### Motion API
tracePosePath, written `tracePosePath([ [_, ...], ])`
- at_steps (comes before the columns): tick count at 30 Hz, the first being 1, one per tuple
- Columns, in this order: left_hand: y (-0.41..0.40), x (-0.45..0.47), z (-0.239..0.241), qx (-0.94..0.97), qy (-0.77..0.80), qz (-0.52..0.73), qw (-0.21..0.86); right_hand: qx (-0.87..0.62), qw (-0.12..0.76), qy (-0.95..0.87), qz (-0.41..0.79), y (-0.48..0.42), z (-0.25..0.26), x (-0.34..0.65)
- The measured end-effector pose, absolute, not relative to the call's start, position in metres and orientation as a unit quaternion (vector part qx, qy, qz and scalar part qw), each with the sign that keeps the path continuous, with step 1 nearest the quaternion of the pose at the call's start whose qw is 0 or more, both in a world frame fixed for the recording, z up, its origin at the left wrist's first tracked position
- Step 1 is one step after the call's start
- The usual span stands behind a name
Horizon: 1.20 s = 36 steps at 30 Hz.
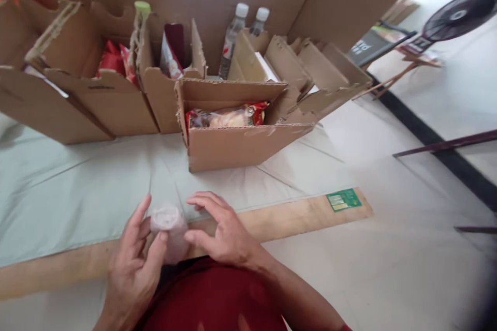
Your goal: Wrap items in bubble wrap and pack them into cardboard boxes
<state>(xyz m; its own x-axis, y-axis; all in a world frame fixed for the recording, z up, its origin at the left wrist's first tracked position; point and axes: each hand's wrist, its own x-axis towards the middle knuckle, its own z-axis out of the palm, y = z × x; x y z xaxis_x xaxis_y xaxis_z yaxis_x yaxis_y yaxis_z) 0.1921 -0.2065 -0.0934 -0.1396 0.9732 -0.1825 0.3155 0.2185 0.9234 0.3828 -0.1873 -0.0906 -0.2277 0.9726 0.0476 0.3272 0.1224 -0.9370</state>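
Observation:
My left hand (132,269) holds a pale, translucent cylinder-shaped thing (175,238) close to my body, thumb on its near side and fingers behind it. It looks like wrapped plastic, but blur hides its exact kind. Beside it on the right, my right hand (227,232) is open, fingers curved and thumb apart, with no clear contact. Beyond the hands stands a cardboard box (240,147) with a clear and red snack packet (229,118) inside.
Cardboard bins (97,98) line the back, some with red packets (113,59). Two white-capped bottles (233,33) stand behind. A pale green cloth (97,186) covers the table, whose wooden front edge (279,220) runs before me. A fan (460,14) is at far right.

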Motion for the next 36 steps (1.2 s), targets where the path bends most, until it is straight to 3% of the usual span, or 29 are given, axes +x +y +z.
tracePosePath([
  [4,-0.214,0.202,-0.096,0.561,0.599,0.335,0.463,-0.454,0.345,-0.647,0.506,-0.187,-0.076,0.402],
  [9,-0.221,0.216,-0.113,0.564,0.565,0.328,0.505,-0.507,0.417,-0.559,0.506,-0.190,-0.071,0.413],
  [11,-0.224,0.217,-0.120,0.580,0.573,0.312,0.488,-0.517,0.402,-0.553,0.515,-0.190,-0.071,0.420],
  [16,-0.198,0.208,-0.110,0.747,0.474,0.331,0.328,-0.473,0.328,-0.668,0.471,-0.184,-0.049,0.457],
  [19,-0.154,0.204,-0.073,0.846,0.336,0.379,0.165,-0.476,0.399,-0.676,0.397,-0.177,-0.011,0.492],
  [21,-0.121,0.210,-0.045,0.833,0.347,0.427,0.058,-0.497,0.480,-0.658,0.298,-0.170,0.020,0.517],
  [24,-0.086,0.229,-0.017,0.827,0.358,0.434,0.012,-0.525,0.545,-0.645,0.105,-0.152,0.063,0.547],
  [27,-0.075,0.247,-0.015,0.835,0.325,0.440,0.064,-0.553,0.423,-0.718,0.008,-0.127,0.097,0.564],
  [30,-0.079,0.253,-0.024,0.824,0.323,0.452,0.109,-0.543,0.228,-0.807,0.034,-0.098,0.112,0.568],
  [36,-0.082,0.249,-0.027,0.831,0.316,0.443,0.119,-0.436,-0.038,-0.899,0.025,-0.054,0.073,0.549],
])
